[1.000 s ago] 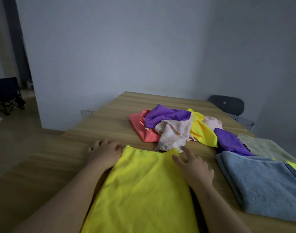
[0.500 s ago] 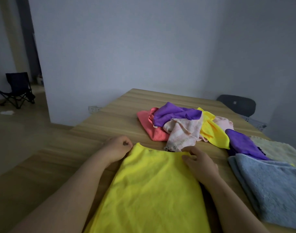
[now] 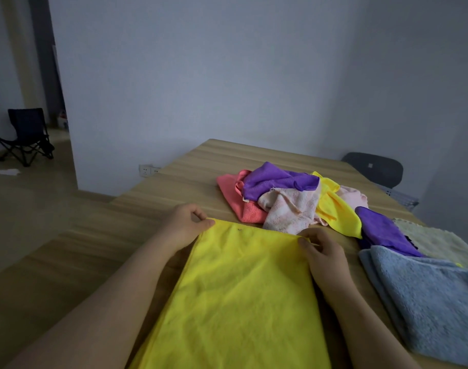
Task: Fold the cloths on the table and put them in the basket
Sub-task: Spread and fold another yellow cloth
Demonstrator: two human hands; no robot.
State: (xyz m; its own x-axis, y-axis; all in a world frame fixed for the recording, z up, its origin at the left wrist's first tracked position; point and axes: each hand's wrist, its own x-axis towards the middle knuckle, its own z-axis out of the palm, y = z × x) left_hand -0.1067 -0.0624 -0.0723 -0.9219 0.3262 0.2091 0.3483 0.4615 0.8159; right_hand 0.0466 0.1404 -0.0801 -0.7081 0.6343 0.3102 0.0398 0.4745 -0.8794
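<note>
A large yellow cloth (image 3: pixel 240 296) lies spread flat on the wooden table (image 3: pixel 174 187) in front of me. My left hand (image 3: pixel 186 225) pinches its far left corner between thumb and fingers. My right hand (image 3: pixel 320 251) pinches its far right corner. Beyond the cloth lies a loose pile of cloths (image 3: pixel 288 198): pink, purple, pale patterned and yellow. A blue towel (image 3: pixel 427 296) lies flat to the right, with a purple cloth (image 3: pixel 381 230) and a pale cream cloth (image 3: pixel 435 241) behind it. No basket is in view.
A dark grey chair back (image 3: pixel 373 167) stands at the table's far right corner. A black folding chair (image 3: pixel 25 134) sits on the floor at the far left, past the wall. The table's left edge runs close to my left arm.
Both hands went from lying flat on the far edge of the yellow cloth to curling and pinching its two far corners. The view shifted slightly to the left.
</note>
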